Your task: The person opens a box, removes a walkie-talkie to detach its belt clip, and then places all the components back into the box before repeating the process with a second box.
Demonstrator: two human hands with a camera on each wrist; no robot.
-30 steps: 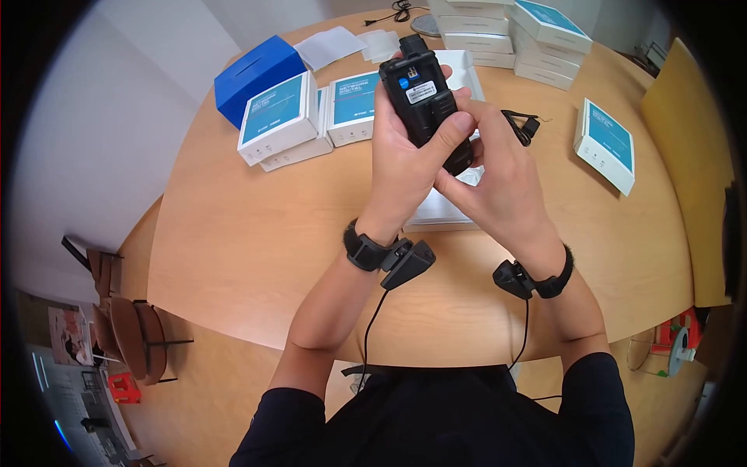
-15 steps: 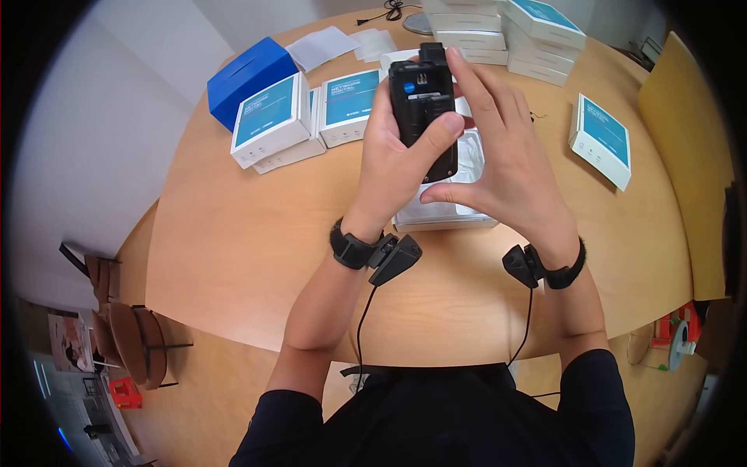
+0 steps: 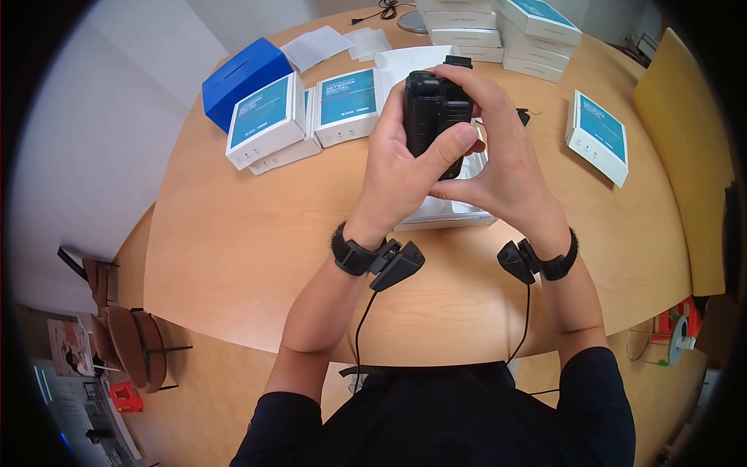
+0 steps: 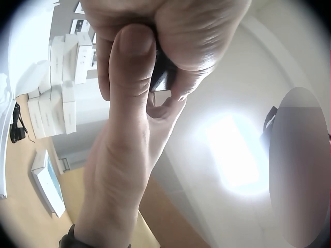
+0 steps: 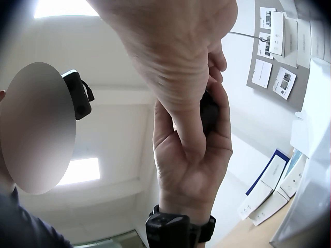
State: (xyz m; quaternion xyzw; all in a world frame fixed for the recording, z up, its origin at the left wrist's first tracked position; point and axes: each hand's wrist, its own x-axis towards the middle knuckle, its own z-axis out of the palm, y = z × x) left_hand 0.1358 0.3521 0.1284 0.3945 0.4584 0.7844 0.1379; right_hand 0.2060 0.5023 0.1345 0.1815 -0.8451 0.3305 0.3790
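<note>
A black handheld device (image 3: 430, 117) is held up over an open white box (image 3: 447, 221), its back toward the head view. The left hand (image 3: 398, 159) grips it from the left side, thumb lying across its lower part. The right hand (image 3: 510, 148) curls its fingers over the device's top right, with its thumb near the bottom end. In the left wrist view, a small dark part of the device (image 4: 163, 75) shows between the hands. The right wrist view shows the device (image 5: 209, 112) mostly hidden behind the fingers.
White boxes with teal labels (image 3: 265, 117) stand at the left beside a blue box (image 3: 247, 78). Stacked white boxes (image 3: 537, 47) are at the back right, and a single box (image 3: 597, 136) lies at the right. Papers (image 3: 317, 48) and a black cable (image 3: 387, 9) lie at the back.
The right hand let its fingers straighten beside the device, then curled them over its top. The device turned and moved slightly lower; its label and blue sticker no longer show.
</note>
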